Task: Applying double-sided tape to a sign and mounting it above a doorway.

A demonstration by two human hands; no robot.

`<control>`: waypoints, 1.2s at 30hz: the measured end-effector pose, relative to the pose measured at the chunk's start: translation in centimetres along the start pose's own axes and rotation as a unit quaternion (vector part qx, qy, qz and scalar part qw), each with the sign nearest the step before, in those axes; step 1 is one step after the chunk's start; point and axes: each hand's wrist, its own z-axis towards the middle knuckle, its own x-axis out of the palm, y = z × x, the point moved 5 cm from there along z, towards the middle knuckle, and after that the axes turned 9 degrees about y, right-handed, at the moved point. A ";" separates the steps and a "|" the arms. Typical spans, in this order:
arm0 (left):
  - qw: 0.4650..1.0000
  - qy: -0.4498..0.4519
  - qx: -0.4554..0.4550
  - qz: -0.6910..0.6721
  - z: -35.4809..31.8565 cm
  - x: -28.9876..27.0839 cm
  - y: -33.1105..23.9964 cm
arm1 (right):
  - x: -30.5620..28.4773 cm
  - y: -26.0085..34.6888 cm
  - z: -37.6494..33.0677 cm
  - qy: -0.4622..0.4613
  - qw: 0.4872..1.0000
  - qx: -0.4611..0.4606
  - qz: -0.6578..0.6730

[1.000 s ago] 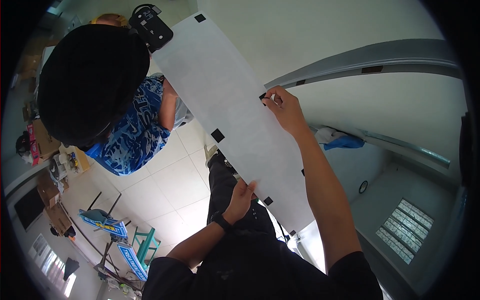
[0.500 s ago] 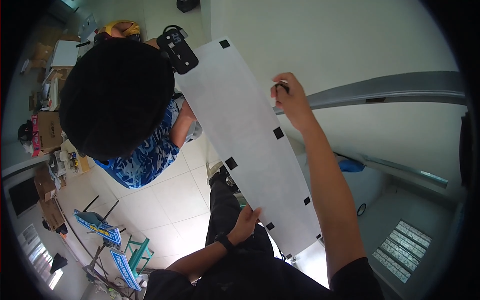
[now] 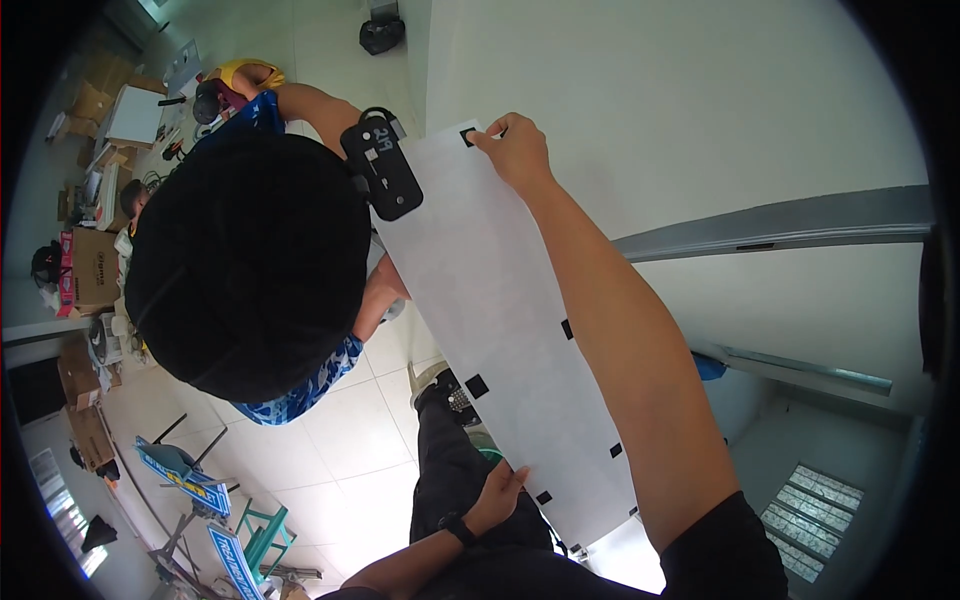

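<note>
Overhead, both hands' grip (image 3: 515,150) (image 3: 497,492) closed on white sheet (image 3: 500,330), fingertips hidden behind.

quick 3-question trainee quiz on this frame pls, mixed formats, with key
1. True or false: the right hand grips the far end of the long white sheet.
2. Where is the left hand? A) on the near edge of the sheet B) on the co-worker's head C) on the grey rail
3. Fill in: small ____ squares mark the sheet's edges.

Key: 1 true; 2 A; 3 black
</note>
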 end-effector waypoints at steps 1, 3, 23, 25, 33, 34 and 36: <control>1.000 0.001 0.004 0.004 0.0 -0.1 0.2 | 0.3 -0.1 0.6 -0.001 1.000 -0.003 0.000; 1.000 0.004 0.008 0.007 0.5 -0.1 0.4 | 0.6 -1.2 1.8 -0.023 0.999 -0.008 -0.041; 0.998 0.013 0.018 0.060 0.8 -1.0 0.4 | 1.1 1.1 0.6 -0.059 0.997 -0.044 0.005; 0.997 0.015 0.018 0.068 0.9 -1.3 0.6 | 1.3 0.4 0.9 -0.057 0.998 -0.024 0.012; 0.992 0.034 -0.008 0.118 0.9 -1.0 -0.5 | 2.4 -1.5 3.1 -0.025 0.999 -0.016 0.022; 0.995 0.026 0.005 0.101 0.9 -0.7 -1.2 | 2.4 -1.4 3.3 -0.024 0.999 -0.016 0.022; 0.996 0.016 0.019 0.083 0.8 -0.8 -1.3 | 2.7 -1.1 3.5 0.011 0.999 0.033 -0.018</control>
